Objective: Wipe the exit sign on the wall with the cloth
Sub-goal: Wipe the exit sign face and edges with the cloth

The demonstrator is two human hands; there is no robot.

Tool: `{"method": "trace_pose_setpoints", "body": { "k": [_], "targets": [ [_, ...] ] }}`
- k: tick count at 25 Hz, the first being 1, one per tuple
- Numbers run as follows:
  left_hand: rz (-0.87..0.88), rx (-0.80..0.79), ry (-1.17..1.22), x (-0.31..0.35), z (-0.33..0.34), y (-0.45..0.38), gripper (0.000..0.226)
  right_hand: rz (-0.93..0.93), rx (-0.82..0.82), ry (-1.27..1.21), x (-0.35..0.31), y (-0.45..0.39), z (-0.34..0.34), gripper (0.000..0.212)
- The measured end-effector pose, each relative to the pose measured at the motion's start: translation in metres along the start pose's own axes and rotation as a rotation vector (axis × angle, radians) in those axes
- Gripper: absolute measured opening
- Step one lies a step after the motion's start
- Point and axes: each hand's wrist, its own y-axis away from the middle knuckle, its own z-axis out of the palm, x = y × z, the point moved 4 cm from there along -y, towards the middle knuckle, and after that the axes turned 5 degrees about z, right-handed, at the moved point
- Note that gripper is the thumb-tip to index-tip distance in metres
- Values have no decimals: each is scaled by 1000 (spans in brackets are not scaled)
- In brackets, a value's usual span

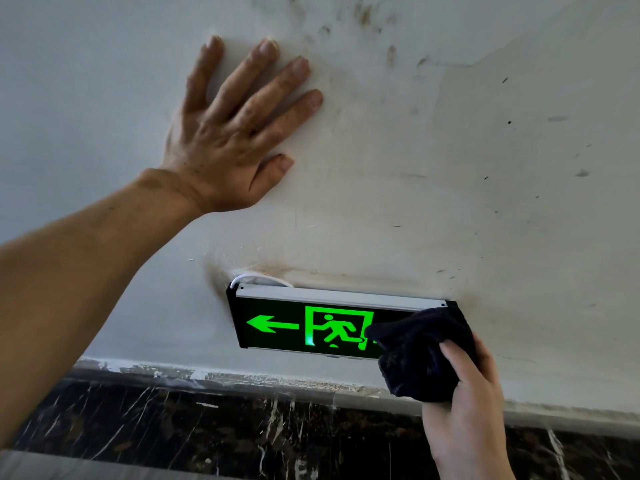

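Low on a scuffed white wall (450,168), just above a dark marble skirting (242,420), a lit exit sign (298,323) is mid-wipe; a person's right hand (464,403) presses a bunched dark cloth (422,355) against the sign's right end, thumb and fingers closed around the wad so that it covers that part of the face; the left hand (228,133) lies flat on the wall above and to the left of the sign, fingers spread wide and holding nothing, apparently as a brace; by the look of it the job is under way rather than finished, since the cloth sits only on the right end while the arrow, the door frame and the pale top rail stand uncovered, and whether those parts have been cleaned cannot be told from this view; brown smears mark the plaster at the sign's upper left corner, beside a loop of white cable (239,280); no lettering or brand can be read, the face showing only green pictograms: a left-pointing arrow and a running figure in a doorway; anything printed beneath the cloth is hidden.
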Motion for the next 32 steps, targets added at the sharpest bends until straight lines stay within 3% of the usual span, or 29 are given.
{"method": "trace_pose_setpoints", "body": {
  "k": [8, 10, 13, 15, 18, 20, 22, 28, 32],
  "targets": [
    [-73, -183, 245, 2, -25, -7, 68, -132, -187, 124, -27, 44, 52, 32],
    [-141, -253, 338, 8, -41, -13, 69, -143, -232, 195, -36, 55, 61, 30],
    [-346, -215, 538, 31, -74, -20, 66, -136, -284, 255, -45, 67, 69, 32],
    [-621, -191, 852, 53, -94, -12, 61, -129, -334, 282, -51, 73, 72, 30],
    [-1098, -268, 1604, 97, -110, 11, 55, -125, -423, 309, -56, 81, 76, 33],
    [-1314, -337, 2034, 130, -118, 22, 59, -123, -463, 322, -56, 85, 78, 35],
    [-1470, -375, 2290, 154, -125, 30, 57, -136, -517, 315, -54, 89, 80, 30],
    [-1662, -361, 2469, 170, -135, 49, 42, -329, -476, 567, -51, 92, 81, 26],
    [-1795, -294, 2335, 165, -130, 61, 51, -333, -580, 744, -49, 87, 94, 30]
  ]
}}
